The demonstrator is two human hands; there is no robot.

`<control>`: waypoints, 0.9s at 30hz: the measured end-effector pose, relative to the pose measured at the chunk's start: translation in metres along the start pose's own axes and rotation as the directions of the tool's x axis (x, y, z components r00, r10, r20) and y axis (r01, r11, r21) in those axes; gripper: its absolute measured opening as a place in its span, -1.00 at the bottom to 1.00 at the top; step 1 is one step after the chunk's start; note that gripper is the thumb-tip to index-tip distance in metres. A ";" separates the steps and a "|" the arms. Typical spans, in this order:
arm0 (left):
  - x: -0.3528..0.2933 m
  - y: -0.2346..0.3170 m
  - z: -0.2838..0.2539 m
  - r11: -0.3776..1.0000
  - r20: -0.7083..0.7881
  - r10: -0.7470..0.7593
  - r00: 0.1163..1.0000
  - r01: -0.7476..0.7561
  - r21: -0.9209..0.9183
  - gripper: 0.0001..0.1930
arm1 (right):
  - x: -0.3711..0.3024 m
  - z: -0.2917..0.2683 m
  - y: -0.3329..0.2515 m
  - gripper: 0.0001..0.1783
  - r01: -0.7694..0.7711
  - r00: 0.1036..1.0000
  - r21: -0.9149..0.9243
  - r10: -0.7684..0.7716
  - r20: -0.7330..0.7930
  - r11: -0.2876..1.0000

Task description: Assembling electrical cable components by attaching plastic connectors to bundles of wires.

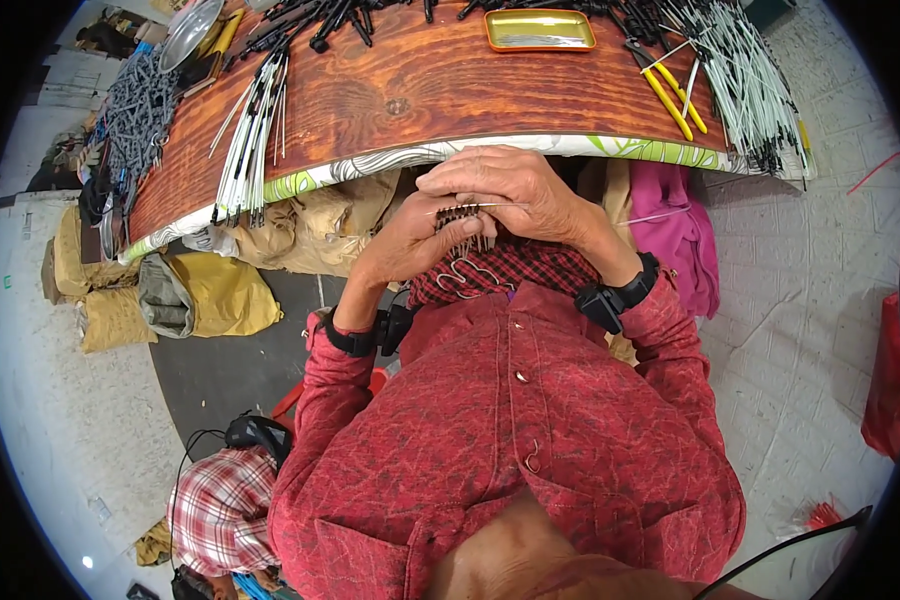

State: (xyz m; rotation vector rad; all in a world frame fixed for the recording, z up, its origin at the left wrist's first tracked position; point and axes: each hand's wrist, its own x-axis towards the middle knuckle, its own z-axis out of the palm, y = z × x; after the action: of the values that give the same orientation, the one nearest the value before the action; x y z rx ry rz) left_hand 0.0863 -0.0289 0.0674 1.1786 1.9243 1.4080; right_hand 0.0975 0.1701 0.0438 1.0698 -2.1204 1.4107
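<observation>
My left hand (pixel 415 240) is closed round a row of small dark ribbed pieces (pixel 458 212), its thumb pressed against them. Thin pale ends stick out below the row. A thin, straight metal wire (pixel 490 205) lies along the top of the pieces and runs to my right hand (pixel 520 190). That hand is bent over the left one, and its fingers hide part of the grip. Both hands are in front of the table's near edge, above a dark red checked cloth (pixel 510 262) on my lap.
The wooden table (pixel 400 105) carries bundled white rods (pixel 255 140), more white rods (pixel 750 85), yellow-handled pliers (pixel 670 95), a tin of thin metal pieces (pixel 540 32), and grey parts (pixel 135 115). Sacks (pixel 220 295) stand under its left side. Another person's checked sleeve (pixel 225 510) shows lower left.
</observation>
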 end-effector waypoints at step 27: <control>-0.001 -0.005 0.008 0.997 -0.029 0.065 0.997 -0.063 0.045 -0.84 | -0.021 -0.012 -0.020 -0.80 -0.139 0.979 -0.139 0.115 -0.168 0.980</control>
State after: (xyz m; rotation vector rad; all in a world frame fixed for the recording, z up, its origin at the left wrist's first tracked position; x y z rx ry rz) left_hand 0.0908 -0.0265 0.0596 1.2565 1.9641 1.4310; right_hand 0.1249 0.1850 0.0478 0.7504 -2.1711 1.3201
